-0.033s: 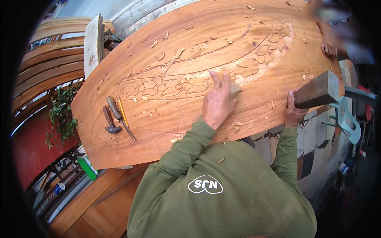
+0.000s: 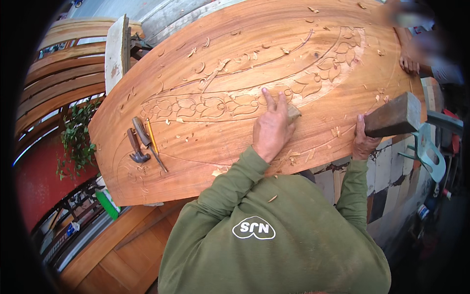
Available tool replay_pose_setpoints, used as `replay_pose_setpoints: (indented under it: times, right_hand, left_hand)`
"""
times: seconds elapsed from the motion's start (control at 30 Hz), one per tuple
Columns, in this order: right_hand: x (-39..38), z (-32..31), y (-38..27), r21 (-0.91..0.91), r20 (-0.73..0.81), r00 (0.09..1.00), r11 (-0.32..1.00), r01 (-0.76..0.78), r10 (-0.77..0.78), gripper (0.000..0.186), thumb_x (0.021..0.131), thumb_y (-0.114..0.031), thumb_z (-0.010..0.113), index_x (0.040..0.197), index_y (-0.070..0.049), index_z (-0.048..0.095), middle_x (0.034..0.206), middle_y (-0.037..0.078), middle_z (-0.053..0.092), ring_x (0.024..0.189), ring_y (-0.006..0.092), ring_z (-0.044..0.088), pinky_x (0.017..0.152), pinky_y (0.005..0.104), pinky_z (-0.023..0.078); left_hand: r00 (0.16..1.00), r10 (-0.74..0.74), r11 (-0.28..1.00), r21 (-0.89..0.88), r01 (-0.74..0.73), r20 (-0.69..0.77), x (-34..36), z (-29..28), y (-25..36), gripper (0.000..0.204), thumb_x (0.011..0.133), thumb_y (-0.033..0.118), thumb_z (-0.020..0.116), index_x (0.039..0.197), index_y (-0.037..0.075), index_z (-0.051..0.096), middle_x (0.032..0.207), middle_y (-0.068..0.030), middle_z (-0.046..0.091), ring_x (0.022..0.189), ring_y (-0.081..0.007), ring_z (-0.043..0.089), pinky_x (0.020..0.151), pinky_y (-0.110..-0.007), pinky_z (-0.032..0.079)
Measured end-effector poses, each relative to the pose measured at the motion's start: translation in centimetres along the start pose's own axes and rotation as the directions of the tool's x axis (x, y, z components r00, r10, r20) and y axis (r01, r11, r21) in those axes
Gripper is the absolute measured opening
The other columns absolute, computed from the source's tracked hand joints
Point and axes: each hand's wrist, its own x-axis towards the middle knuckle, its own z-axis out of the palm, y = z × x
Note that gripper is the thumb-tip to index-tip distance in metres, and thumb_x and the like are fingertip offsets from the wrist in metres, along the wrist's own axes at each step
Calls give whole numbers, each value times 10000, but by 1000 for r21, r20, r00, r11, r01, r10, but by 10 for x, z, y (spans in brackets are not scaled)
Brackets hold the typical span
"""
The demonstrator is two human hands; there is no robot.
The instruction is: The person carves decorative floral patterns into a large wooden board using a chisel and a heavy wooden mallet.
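My left hand [image 2: 272, 128] lies on a large carved wooden board [image 2: 205, 157], with two fingers stretched over the floral carving [image 2: 230, 105]. Between its thumb side and the board is a small grey-brown block [image 2: 293, 113], partly hidden by the hand; it looks gripped there. At the board's near right edge, my right hand [image 2: 364, 143] is closed around the end of a thick dark wooden block [image 2: 395, 116], its thumb up along one side. A claw hammer [image 2: 138, 147], a chisel [image 2: 142, 132] and a yellow pencil [image 2: 152, 137] lie together on the board's left part.
Curled wood shavings [image 2: 215, 73] are scattered over the board. Another person's hand [image 2: 409, 64] rests at the far right edge. A pale blue plastic chair [image 2: 431, 157] stands at right, slatted wooden furniture [image 2: 73, 63] and a leafy plant [image 2: 78, 139] at left.
The whole view has shifted very slightly. Both hands and the blocks keep their places relative to the board.
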Motion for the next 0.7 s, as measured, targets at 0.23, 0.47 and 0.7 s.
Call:
replay_pose_setpoints:
  times: [0.23, 0.47, 0.7]
  right_hand:
    - [5, -8, -2, 98, 33, 999, 995, -6, 3, 253, 928, 33, 789, 1160, 19, 689, 1120, 83, 718, 1024, 197, 689, 937, 343, 565]
    - [7, -16, 5, 156, 97, 995, 987, -32, 17, 433, 921, 27, 785, 1319, 35, 616, 1092, 94, 685, 1008, 198, 668, 983, 368, 544]
    - [3, -30, -31, 255, 141, 990, 965, -62, 26, 551, 958, -28, 752, 1445, 59, 508, 1136, 108, 675, 1010, 217, 675, 991, 387, 554]
  left_hand:
    - [963, 216, 947, -274, -167, 162, -23, -5, 34, 912, 776, 142, 896, 1584, 85, 477, 1384, -181, 644, 904, -337, 753, 747, -437, 621]
    - [836, 505, 810, -215, -545, -217, 32, -4, 56, 594, 892, 355, 825, 1405, 128, 631, 926, -63, 610, 798, -236, 667, 667, -393, 546]
    - [612, 585, 705, -39, -708, -532, 97, 11, 57, 651, 862, 515, 830, 1359, 145, 629, 856, -43, 591, 667, -221, 634, 588, -378, 532]
